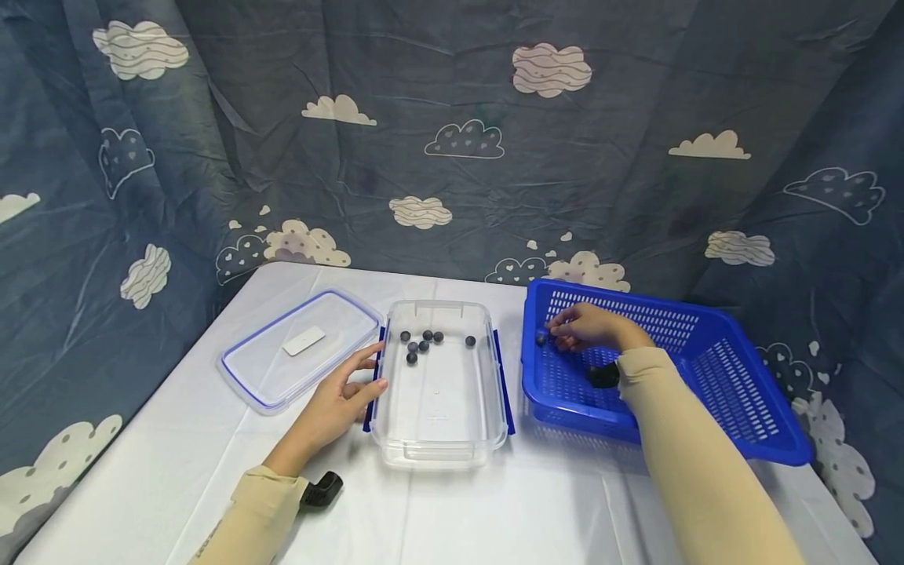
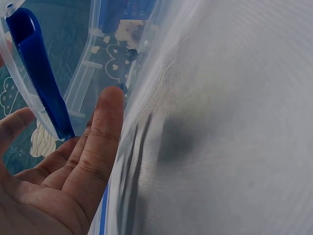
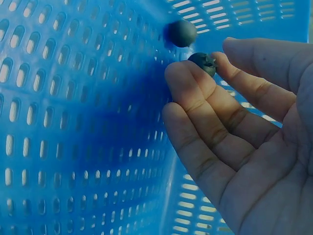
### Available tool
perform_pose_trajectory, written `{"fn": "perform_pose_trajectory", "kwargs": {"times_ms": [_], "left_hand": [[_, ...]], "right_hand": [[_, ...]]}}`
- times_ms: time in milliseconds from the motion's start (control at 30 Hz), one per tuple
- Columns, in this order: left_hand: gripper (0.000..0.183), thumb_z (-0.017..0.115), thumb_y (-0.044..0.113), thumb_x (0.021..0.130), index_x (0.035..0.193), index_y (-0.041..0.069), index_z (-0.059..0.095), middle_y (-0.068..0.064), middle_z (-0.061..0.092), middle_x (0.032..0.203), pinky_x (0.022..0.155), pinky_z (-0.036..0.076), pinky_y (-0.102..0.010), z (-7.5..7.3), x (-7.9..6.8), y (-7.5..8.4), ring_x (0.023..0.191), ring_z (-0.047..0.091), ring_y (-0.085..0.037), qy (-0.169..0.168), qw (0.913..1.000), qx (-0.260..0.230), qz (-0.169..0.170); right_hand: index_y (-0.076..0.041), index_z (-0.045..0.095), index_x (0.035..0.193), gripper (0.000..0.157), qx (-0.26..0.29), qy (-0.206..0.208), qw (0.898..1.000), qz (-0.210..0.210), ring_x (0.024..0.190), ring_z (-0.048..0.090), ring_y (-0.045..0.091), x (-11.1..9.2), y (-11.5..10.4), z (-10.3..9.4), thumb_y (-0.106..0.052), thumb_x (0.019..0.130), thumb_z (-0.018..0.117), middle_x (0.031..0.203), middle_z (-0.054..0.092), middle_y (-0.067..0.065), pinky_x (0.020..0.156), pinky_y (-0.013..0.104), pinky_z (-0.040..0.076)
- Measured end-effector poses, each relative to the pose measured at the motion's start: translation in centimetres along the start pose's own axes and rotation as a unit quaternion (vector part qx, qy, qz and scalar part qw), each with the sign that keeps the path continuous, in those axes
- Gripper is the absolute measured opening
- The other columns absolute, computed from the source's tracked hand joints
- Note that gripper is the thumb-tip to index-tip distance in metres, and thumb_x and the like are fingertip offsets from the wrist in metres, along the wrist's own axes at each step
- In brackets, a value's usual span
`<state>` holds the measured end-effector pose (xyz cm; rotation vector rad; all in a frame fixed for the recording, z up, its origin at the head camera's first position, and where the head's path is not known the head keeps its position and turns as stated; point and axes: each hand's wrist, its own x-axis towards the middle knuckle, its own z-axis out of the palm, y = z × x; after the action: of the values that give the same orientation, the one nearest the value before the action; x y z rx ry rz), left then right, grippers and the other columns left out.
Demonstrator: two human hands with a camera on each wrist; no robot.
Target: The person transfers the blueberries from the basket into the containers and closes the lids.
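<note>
In the head view, the left hand (image 1: 342,400) rests loose, unclenched fingers against the side of a clear container (image 1: 438,416), where seven dark berries (image 1: 424,346) lie. A blue-edged lid (image 1: 254,369) sits to its left on the white surface (image 1: 452,518), while the right hand (image 1: 586,326) is inside a blue basket (image 1: 579,416). At the left wrist, extended fingers lie by a blue latch (image 2: 39,73). At the right wrist, curled fingers grasp a single berry (image 3: 209,67), another berry (image 3: 182,34) just beside it.
</note>
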<state>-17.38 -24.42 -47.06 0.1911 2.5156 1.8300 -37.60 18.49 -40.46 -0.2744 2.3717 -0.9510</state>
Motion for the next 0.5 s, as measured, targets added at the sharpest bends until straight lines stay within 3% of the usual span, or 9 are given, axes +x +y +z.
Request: {"fn": "perform_pose_trajectory", "kwargs": {"times_ms": [267, 500], "left_hand": [[0.064, 0.067, 0.027, 0.108, 0.166, 0.029, 0.041, -0.024, 0.043, 0.162, 0.08, 0.066, -0.034, 0.03, 0.0, -0.07, 0.122, 0.072, -0.039, 0.002, 1.0, -0.003, -0.001], [0.065, 0.067, 0.025, 0.108, 0.167, 0.023, 0.039, -0.027, 0.042, 0.162, 0.08, 0.067, -0.034, 0.01, -0.08, 0.05, 0.121, 0.072, -0.041, -0.002, 0.9999, -0.014, 0.006]], "right_hand": [[0.007, 0.061, 0.135, 0.031, -0.006, 0.011, 1.0, -0.013, 0.094, 0.066, 0.023, -0.4, 0.08, -0.61, -0.015, 0.112, 0.056, 0.104, 0.07, 0.012, 0.089, 0.037, 0.061], [0.006, 0.061, 0.132, 0.027, -0.012, 0.017, 0.999, -0.031, 0.093, 0.065, 0.024, -1.02, -0.48, -0.85, -0.01, 0.111, 0.056, 0.104, 0.07, 0.014, 0.086, 0.037, 0.06]]}}
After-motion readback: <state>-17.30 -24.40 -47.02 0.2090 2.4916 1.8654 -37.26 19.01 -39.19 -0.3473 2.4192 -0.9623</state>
